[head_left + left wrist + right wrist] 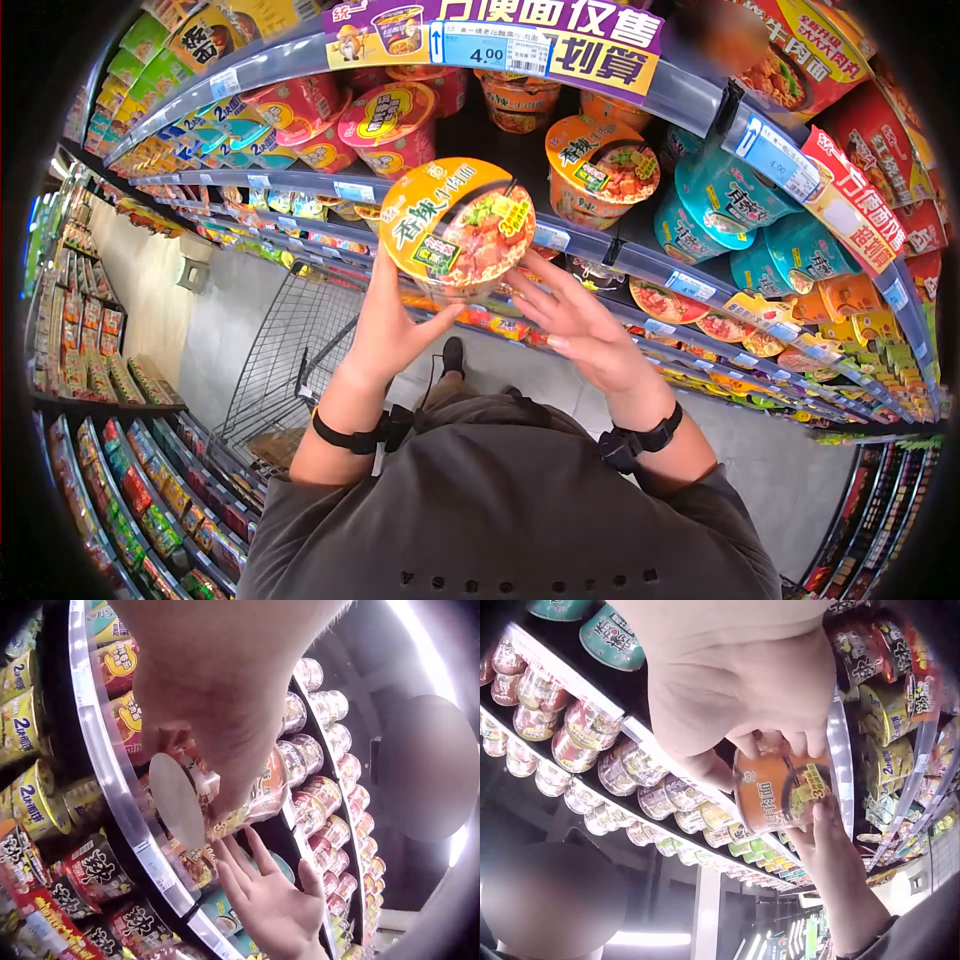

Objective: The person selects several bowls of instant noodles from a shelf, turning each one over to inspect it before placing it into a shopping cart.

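Note:
An instant noodle cup [458, 225] with an orange and black lid is held up in front of the shelf, lid toward the head camera. My left hand [385, 325] grips its lower left side, thumb across the front below the lid. At the cup's right side, my right hand [580, 325] has its fingers extended, fingertips right by the wall. The left wrist view shows the cup's pale round base [178, 799] and the open palm of the right hand [281, 907]. Printed side wall [761, 791] shows in the right wrist view.
A matching orange cup [603, 170] stands on the shelf ahead, between red cups [390, 125] and teal cups [730, 195]. A shelf lip with price tags [490, 52] runs overhead. A wire shopping cart [290, 345] stands on the left, near more stocked shelves [150, 490].

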`<move>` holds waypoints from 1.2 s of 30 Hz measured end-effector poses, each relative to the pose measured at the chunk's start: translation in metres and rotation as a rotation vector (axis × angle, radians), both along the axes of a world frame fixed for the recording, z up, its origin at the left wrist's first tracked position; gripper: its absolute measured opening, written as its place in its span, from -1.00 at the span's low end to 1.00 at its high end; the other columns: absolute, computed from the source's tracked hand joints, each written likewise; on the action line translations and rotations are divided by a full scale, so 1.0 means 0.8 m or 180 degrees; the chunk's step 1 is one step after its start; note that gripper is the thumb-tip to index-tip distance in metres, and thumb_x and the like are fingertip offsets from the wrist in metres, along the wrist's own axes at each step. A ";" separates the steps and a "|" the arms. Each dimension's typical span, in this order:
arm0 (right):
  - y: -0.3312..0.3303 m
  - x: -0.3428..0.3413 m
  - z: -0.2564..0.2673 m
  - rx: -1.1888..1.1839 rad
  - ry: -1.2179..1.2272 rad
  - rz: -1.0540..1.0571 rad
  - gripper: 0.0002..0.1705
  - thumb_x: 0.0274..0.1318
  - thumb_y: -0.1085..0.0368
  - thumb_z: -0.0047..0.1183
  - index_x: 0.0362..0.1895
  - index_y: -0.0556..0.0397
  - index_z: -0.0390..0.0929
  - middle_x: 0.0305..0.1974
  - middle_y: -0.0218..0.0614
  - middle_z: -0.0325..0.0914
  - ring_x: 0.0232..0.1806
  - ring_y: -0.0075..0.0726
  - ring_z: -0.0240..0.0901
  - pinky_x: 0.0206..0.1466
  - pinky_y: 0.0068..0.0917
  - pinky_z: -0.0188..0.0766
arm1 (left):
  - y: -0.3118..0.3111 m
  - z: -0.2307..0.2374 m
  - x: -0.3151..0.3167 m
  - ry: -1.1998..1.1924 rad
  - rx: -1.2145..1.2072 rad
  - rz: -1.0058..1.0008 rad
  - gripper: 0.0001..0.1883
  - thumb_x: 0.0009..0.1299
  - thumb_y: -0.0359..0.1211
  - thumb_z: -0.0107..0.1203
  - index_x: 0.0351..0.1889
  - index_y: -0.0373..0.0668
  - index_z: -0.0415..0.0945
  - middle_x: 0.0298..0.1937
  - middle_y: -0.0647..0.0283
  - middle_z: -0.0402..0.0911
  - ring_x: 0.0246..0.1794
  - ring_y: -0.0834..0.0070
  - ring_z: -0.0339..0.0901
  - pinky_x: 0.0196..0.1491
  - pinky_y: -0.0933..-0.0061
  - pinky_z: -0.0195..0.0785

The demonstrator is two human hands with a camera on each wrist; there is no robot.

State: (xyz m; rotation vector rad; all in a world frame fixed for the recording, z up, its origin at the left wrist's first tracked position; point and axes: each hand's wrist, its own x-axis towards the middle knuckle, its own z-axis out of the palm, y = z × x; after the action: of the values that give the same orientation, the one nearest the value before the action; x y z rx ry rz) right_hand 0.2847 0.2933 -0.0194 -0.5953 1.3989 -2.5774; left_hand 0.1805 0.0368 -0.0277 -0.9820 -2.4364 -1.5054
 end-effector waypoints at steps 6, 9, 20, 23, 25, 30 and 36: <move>-0.008 -0.034 0.009 0.0098 0.0202 -0.0311 0.10 0.21 0.41 0.08 0.70 0.11 -0.30 0.72 -0.11 -0.31 0.77 -0.10 -0.49 0.71 0.01 -0.47 | 0.026 0.017 -0.038 0.0095 0.0263 0.0040 0.01 0.16 -0.41 0.54 0.51 -0.35 0.11 0.38 -0.07 0.42 0.42 0.10 0.39 0.44 0.17 0.23; -0.001 -0.051 0.017 0.0300 0.0215 -0.0404 0.12 0.22 0.40 0.10 0.70 0.10 -0.33 0.73 -0.11 -0.35 0.77 -0.09 -0.50 0.71 0.00 -0.47 | 0.035 0.024 -0.061 0.0073 0.0172 0.0041 0.01 0.15 -0.41 0.54 0.50 -0.35 0.11 0.36 -0.06 0.45 0.40 0.12 0.43 0.42 0.18 0.26; 0.015 -0.099 0.019 0.0726 0.0162 -0.0732 0.15 0.20 0.46 0.09 0.71 0.06 -0.37 0.74 -0.16 -0.47 0.77 -0.17 -0.58 0.71 -0.02 -0.52 | 0.073 0.019 -0.149 0.0034 0.0054 -0.0369 -0.01 0.18 -0.38 0.54 0.49 -0.36 0.12 0.38 -0.07 0.42 0.41 0.07 0.43 0.41 0.17 0.30; 0.019 -0.107 0.016 0.0718 0.0082 -0.0765 0.15 0.19 0.47 0.09 0.71 0.09 -0.37 0.74 -0.17 -0.48 0.77 -0.19 -0.60 0.71 -0.01 -0.53 | 0.082 0.014 -0.162 -0.0061 0.0063 -0.0441 0.00 0.19 -0.38 0.53 0.51 -0.37 0.09 0.38 -0.10 0.41 0.41 0.04 0.42 0.41 0.15 0.30; 0.021 -0.111 0.015 0.0745 0.0036 -0.0778 0.15 0.20 0.47 0.09 0.71 0.10 -0.37 0.74 -0.17 -0.48 0.77 -0.19 -0.60 0.71 -0.01 -0.52 | 0.085 0.014 -0.169 -0.0059 0.0021 -0.0491 0.00 0.20 -0.38 0.53 0.51 -0.37 0.09 0.38 -0.10 0.42 0.40 0.04 0.43 0.41 0.16 0.31; 0.019 -0.114 0.016 0.0845 -0.0120 -0.0833 0.18 0.11 0.48 0.07 0.70 0.15 -0.37 0.73 -0.12 -0.46 0.77 -0.10 -0.62 0.71 0.01 -0.54 | 0.089 0.025 -0.173 -0.0074 -0.0180 -0.0481 -0.10 0.20 -0.47 0.51 0.44 -0.32 0.18 0.32 -0.03 0.51 0.38 0.14 0.49 0.40 0.20 0.31; 0.021 -0.114 0.012 0.0796 -0.0122 -0.0600 0.07 0.29 0.49 0.03 0.70 0.12 -0.36 0.73 -0.15 -0.52 0.76 -0.13 -0.50 0.72 -0.08 -0.43 | 0.084 0.016 -0.177 0.0260 -0.0468 -0.0321 -0.18 0.21 -0.44 0.51 0.39 -0.33 0.27 0.26 -0.07 0.55 0.29 0.00 0.53 0.32 0.16 0.39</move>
State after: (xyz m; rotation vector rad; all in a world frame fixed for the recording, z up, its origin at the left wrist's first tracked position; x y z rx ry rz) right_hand 0.1938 0.3100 -0.0098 -0.3909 1.8057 -2.4746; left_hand 0.0386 0.1044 -0.0148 -1.1857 -2.5033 -1.3009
